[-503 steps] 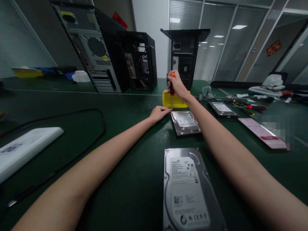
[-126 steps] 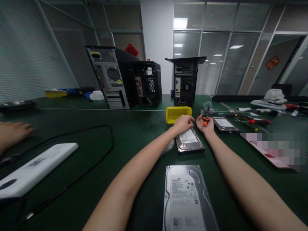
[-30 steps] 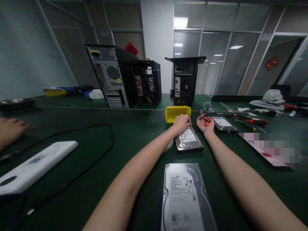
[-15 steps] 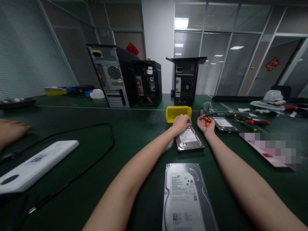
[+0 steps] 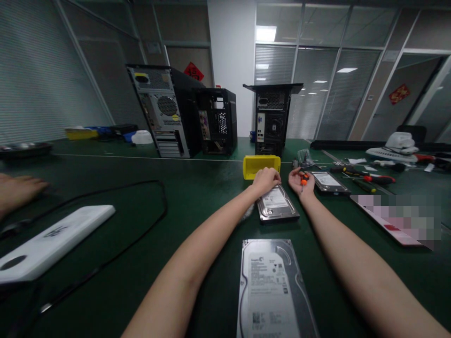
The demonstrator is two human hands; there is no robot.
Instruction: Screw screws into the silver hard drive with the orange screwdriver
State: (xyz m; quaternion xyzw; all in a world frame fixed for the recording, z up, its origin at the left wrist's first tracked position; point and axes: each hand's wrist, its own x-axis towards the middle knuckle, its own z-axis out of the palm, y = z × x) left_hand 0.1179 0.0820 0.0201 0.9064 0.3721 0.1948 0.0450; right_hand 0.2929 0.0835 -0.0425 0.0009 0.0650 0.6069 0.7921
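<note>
Left hand (image 5: 267, 182) curled over shiny metal hard drive (image 5: 278, 205) — right hand (image 5: 302, 182) cupping orange-black screwdriver (image 5: 304, 179)

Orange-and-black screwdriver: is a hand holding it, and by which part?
The right hand holds the screwdriver by its handle, across the upturned palm.

Both the left hand (image 5: 267, 181) and the right hand (image 5: 300, 183) are showing bare, with slim fingers and narrow wrists. The left forearm (image 5: 211, 234) and the right forearm (image 5: 348, 239) are also showing bare up to where the view is cutting them off, and both are looking smooth and slender, tapering evenly toward the wrists and growing broader toward the elbows. The fingernails are appearing too small to make out.
</note>
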